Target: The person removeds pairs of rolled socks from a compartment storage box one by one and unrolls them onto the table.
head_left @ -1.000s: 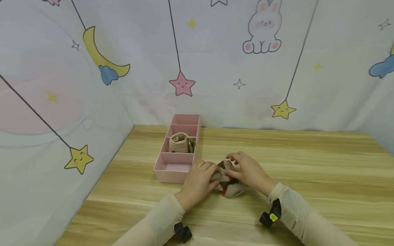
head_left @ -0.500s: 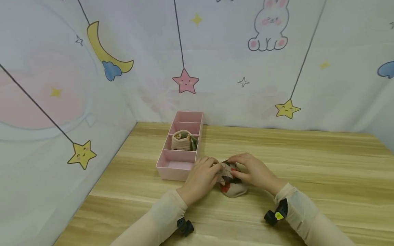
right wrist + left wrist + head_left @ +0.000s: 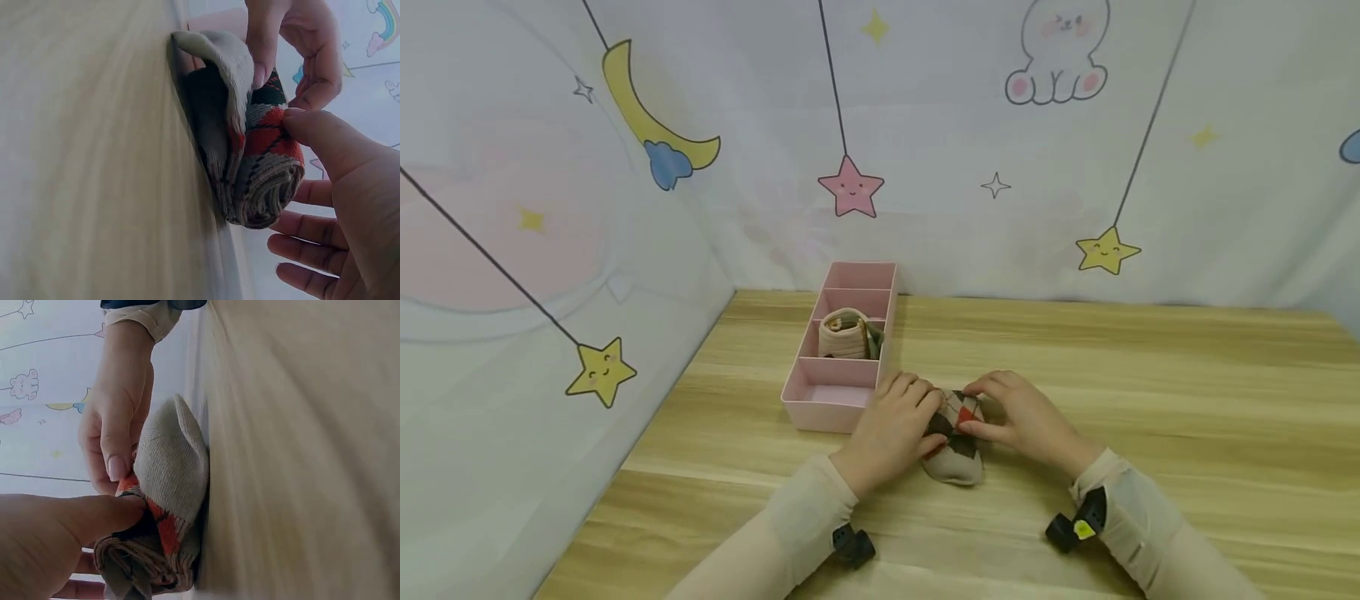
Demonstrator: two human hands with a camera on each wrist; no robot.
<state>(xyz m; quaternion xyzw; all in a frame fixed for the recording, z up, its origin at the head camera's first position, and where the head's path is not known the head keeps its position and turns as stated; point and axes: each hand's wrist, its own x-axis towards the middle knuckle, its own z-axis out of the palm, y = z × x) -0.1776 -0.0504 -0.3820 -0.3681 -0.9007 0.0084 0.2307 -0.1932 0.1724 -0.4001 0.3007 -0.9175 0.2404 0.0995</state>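
That rolled beige-red-black argyle knit sock [image 3: 958, 440], pinched by the left hand [image 3: 891, 427] and right hand [image 3: 1024, 418], could spring loose if either slackens.

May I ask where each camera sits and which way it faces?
Head: on the head, facing forward and down at the pink box; left hand, right hand and forearms show.
Left wrist: worn there, facing the rolled sock; both hands show.
Right wrist: worn there, facing the sock; both hands show.
Both wrist views share the sock.
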